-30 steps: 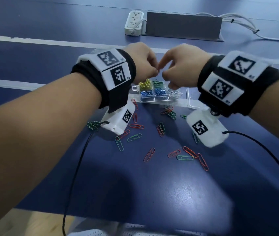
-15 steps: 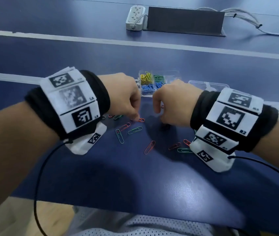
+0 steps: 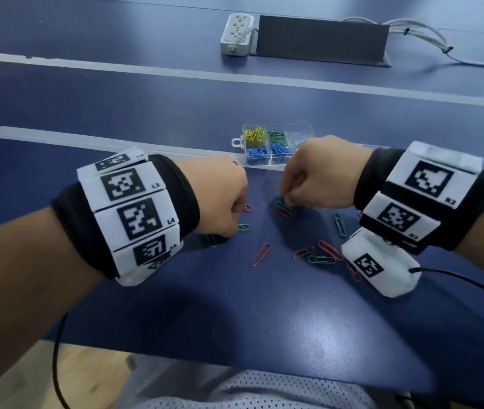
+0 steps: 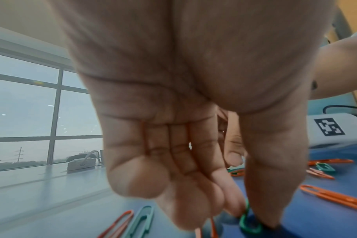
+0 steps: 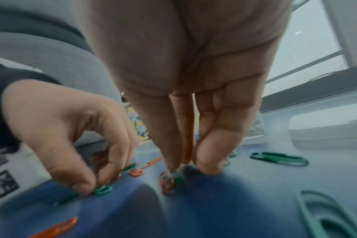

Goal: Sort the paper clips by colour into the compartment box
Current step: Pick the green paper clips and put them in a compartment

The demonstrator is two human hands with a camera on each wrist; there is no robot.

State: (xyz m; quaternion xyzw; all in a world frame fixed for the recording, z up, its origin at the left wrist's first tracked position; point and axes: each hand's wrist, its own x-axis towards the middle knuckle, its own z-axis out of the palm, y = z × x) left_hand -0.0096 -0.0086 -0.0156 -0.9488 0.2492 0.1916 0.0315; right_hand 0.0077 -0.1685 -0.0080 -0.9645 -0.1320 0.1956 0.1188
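Note:
The clear compartment box [image 3: 301,132] stands on the blue table behind my hands, with yellow, green and blue clips in its cells. Loose orange and green paper clips [image 3: 261,253] lie scattered in front of it. My left hand [image 3: 234,228] is down on the table, and its thumb and forefinger pinch a green paper clip [image 4: 249,223] that lies flat. My right hand [image 3: 286,202] pinches another green paper clip [image 5: 178,176], which lies against an orange clip [image 5: 165,183]. In the right wrist view my left hand [image 5: 92,190] shows at the left.
A white power strip [image 3: 236,33], a dark grey panel [image 3: 320,39] and white cables [image 3: 417,33] lie at the back. The box's clear lid [image 5: 326,128] rests to the right of the box. The table's front edge [image 3: 234,364] is close to my body.
Both hands have come down and towards me, from above the box to the loose clips on the table. Each now pinches a green clip.

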